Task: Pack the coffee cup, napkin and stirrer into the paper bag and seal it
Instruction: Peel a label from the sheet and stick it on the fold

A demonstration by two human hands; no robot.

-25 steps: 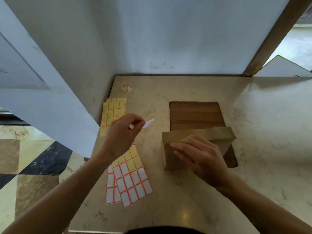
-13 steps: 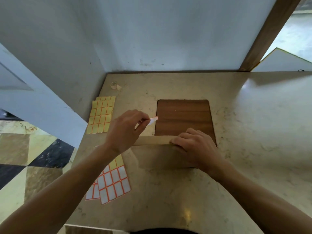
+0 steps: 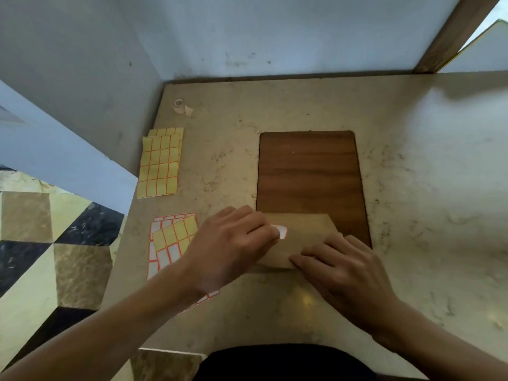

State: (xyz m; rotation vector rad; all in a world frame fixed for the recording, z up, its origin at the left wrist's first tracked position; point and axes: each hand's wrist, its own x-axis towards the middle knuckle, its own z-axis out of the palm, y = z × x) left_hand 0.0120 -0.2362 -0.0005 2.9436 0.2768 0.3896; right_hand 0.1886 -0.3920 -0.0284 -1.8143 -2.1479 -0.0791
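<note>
The brown paper bag (image 3: 303,232) stands at the near edge of the wooden board, its top folded over toward me. My left hand (image 3: 231,246) presses a small white sticker (image 3: 281,231) with a red border onto the folded flap, fingertips on the sticker's left part. My right hand (image 3: 341,268) lies on the flap's near right side and holds the fold down. The coffee cup, napkin and stirrer are not visible.
A dark wooden board (image 3: 310,177) lies on the marble counter (image 3: 412,215). Two sticker sheets (image 3: 160,163) (image 3: 170,246) lie at the left, near the counter's edge. A small tape roll (image 3: 180,105) sits at the back left. Walls close the back and left.
My left hand carried the sticker from the air above the sheets down onto the folded bag top. The bag's top went from raised to folded flat under my right hand.
</note>
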